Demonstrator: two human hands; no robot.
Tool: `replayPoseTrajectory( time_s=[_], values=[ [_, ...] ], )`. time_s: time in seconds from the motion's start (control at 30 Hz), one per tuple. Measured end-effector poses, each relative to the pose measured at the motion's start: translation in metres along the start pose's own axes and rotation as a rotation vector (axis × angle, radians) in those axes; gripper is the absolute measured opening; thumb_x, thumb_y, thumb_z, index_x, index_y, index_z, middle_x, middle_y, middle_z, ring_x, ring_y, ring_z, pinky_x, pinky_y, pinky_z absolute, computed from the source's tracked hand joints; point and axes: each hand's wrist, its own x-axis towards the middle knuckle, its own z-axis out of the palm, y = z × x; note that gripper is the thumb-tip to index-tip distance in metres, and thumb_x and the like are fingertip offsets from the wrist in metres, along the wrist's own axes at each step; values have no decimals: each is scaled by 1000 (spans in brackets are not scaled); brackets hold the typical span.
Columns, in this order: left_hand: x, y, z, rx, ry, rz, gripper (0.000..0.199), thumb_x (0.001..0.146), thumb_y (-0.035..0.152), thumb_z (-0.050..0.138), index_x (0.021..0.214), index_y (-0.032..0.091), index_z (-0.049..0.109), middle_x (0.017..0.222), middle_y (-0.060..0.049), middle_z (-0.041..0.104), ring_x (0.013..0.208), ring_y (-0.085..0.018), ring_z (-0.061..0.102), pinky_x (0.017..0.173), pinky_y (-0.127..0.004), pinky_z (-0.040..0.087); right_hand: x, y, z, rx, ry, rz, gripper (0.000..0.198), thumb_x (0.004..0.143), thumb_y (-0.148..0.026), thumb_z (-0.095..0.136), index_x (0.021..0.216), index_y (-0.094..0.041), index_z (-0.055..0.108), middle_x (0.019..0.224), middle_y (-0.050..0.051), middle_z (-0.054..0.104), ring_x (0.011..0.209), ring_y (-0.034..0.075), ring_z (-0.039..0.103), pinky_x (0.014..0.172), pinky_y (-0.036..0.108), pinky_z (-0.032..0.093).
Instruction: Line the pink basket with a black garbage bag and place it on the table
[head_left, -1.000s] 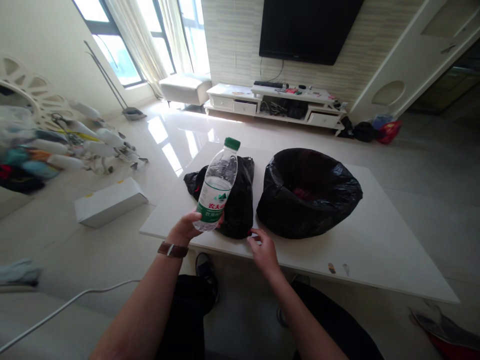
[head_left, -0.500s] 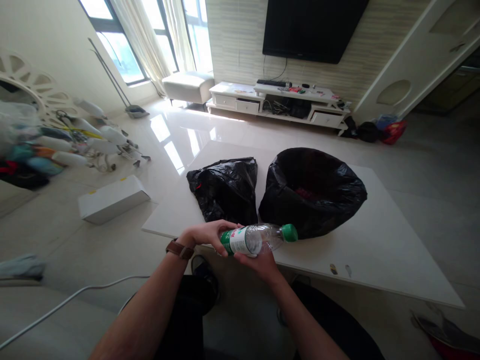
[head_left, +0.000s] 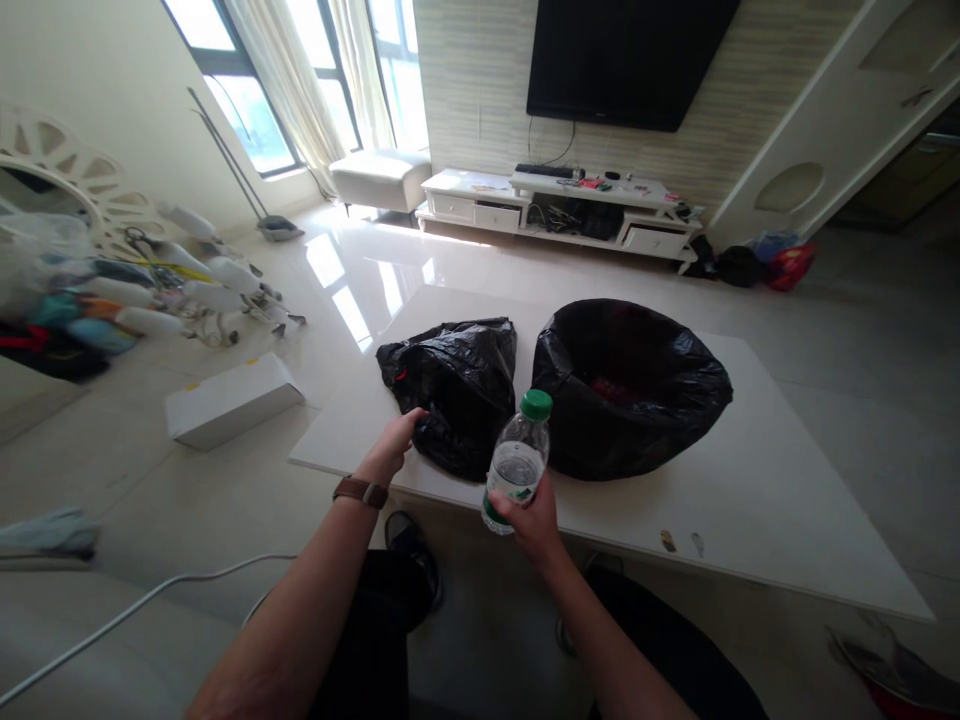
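Note:
A clear plastic bottle (head_left: 517,465) with a green cap and a green-and-white label is in my right hand (head_left: 534,515). It is tilted, cap up and away from me, with some clear liquid inside. My left hand (head_left: 396,442) pinches the near left edge of the smaller black plastic bag (head_left: 469,350), whose mouth faces me. The thumb lies on the rim; the other fingers are partly hidden. To the right stands a larger, wide-open black bag (head_left: 626,440) with something reddish inside, just beyond the bottle.
Both bags rest on a white table (head_left: 772,500), with two small flat objects (head_left: 667,540) near its front edge. A long white box (head_left: 232,400) lies on the floor at left. A white cable (head_left: 161,590) runs at lower left. A TV cabinet (head_left: 465,205) stands along the far wall.
My left hand has let go of the bottle and moved left to the smaller bag's edge. The bottle, now in my right hand alone, has turned from lying sideways to cap-up.

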Motion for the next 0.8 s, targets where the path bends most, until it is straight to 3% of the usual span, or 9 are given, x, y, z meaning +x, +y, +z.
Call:
replayPoseTrajectory(
  time_s=[0.13, 0.23, 0.33, 0.4, 0.47, 0.53, 0.67, 0.73, 0.8],
  values=[
    [-6, 5, 16, -77, 76, 19, 27, 68, 44, 72, 81, 20, 66, 80, -7, 70, 78, -25, 67, 70, -36, 52, 1, -1, -2, -47, 6, -7, 61, 69, -40, 86, 122, -22, 63, 108, 9, 76, 95, 26, 72, 89, 41, 59],
    [-15, 19, 16, -98, 223, 167, 26, 71, 37, 73, 90, 19, 69, 104, -10, 71, 102, -29, 67, 84, -38, 54, 1, -3, -3, -42, 21, -25, 57, 69, -40, 86, 119, -21, 64, 107, 7, 76, 94, 25, 71, 87, 39, 58],
    [-27, 31, 9, -55, 412, 468, 25, 78, 31, 71, 101, 22, 72, 126, -9, 65, 129, -28, 56, 108, -38, 46, 2, -5, -3, -22, 51, -36, 57, 69, -41, 86, 118, -21, 65, 106, 7, 75, 93, 25, 70, 87, 39, 58],
    [-34, 34, 5, 30, 467, 709, 11, 82, 28, 69, 92, 24, 73, 113, -7, 66, 123, -27, 59, 111, -38, 45, 2, -5, -3, -16, 65, -33, 58, 70, -41, 85, 119, -21, 63, 108, 8, 75, 94, 25, 70, 89, 40, 58],
    [-35, 33, 3, 116, 406, 828, 4, 81, 20, 66, 80, 24, 67, 91, -4, 63, 102, -24, 64, 100, -37, 51, 3, -6, -3, -18, 77, -35, 59, 70, -40, 85, 121, -22, 62, 110, 9, 75, 96, 25, 70, 90, 40, 57],
    [-33, 29, 2, 174, 224, 779, 20, 74, 11, 62, 90, 24, 64, 87, -1, 59, 83, -20, 62, 83, -32, 53, 2, -6, -2, -20, 86, -43, 59, 71, -40, 85, 121, -22, 62, 110, 8, 75, 98, 25, 71, 91, 40, 57],
    [-25, 21, 5, 309, -108, 613, 88, 63, 8, 61, 147, 24, 43, 124, -6, 59, 68, -12, 52, 73, -29, 51, 2, -7, -2, -34, 97, -47, 58, 71, -39, 85, 121, -22, 62, 111, 8, 74, 98, 24, 70, 92, 39, 57],
    [-24, 19, 6, 351, -172, 595, 102, 64, 13, 66, 159, 26, 29, 138, -10, 55, 72, -13, 54, 78, -32, 52, 3, -8, -1, -44, 97, -39, 58, 71, -39, 85, 121, -22, 62, 111, 7, 74, 99, 24, 70, 92, 39, 56],
    [-24, 19, 5, 370, -253, 586, 102, 65, 15, 68, 160, 27, 33, 134, -8, 60, 79, -16, 58, 82, -32, 52, 3, -7, -1, -39, 88, -30, 56, 71, -39, 84, 120, -22, 62, 111, 7, 73, 98, 24, 69, 91, 38, 56]
  ],
)
